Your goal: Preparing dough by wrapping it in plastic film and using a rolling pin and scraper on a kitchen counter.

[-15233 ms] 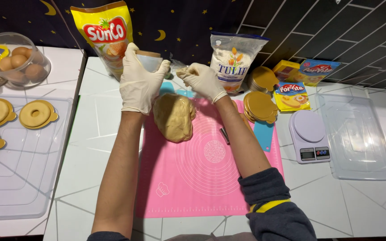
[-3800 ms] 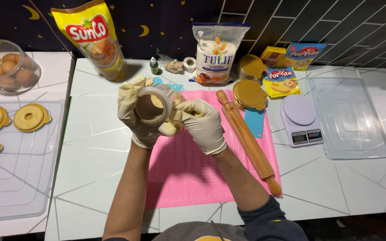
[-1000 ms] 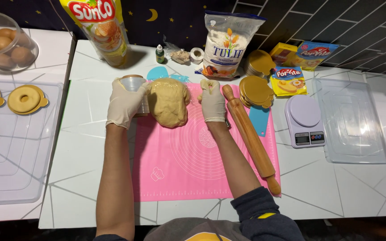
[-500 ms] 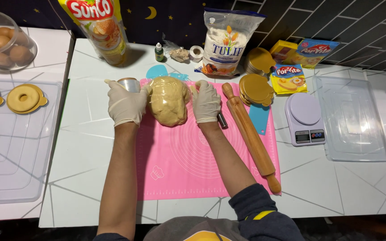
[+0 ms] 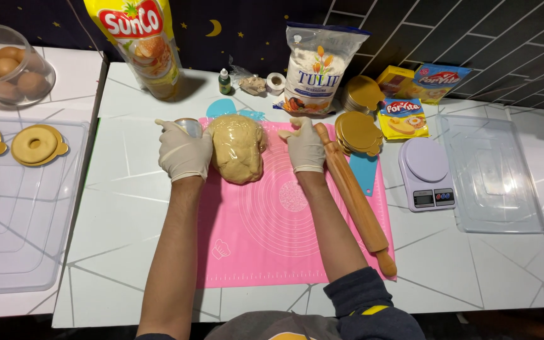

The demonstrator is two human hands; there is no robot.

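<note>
Left hand: the gloved left hand [image 5: 184,150] reached forward with a straight forearm and was curled around a small metal cup [image 5: 189,127], fingers closed on it, its knuckle side just beside the dough.
Right hand: the gloved right hand [image 5: 305,146] lay palm down on the mat, fingers loosely bent and holding nothing that I could make out; a scrap of dough may have clung to the fingertips, though the view was too small to be sure.
Dough: the dough [image 5: 238,147] sat as a tall lump on the far part of the pink mat [image 5: 272,233], between the two hands, apart from the right one.
Pin: the rolling pin [image 5: 354,196] lay slantwise along the mat's right side, touching the right hand's outer edge, its near handle past the mat's edge.
Edges: gold discs [image 5: 359,131] and a scale [image 5: 425,172] stood just right of the pin; a clear tray [image 5: 26,233] lay left of the table seam.
Open room: the near half of the mat was bare between the forearms.
</note>
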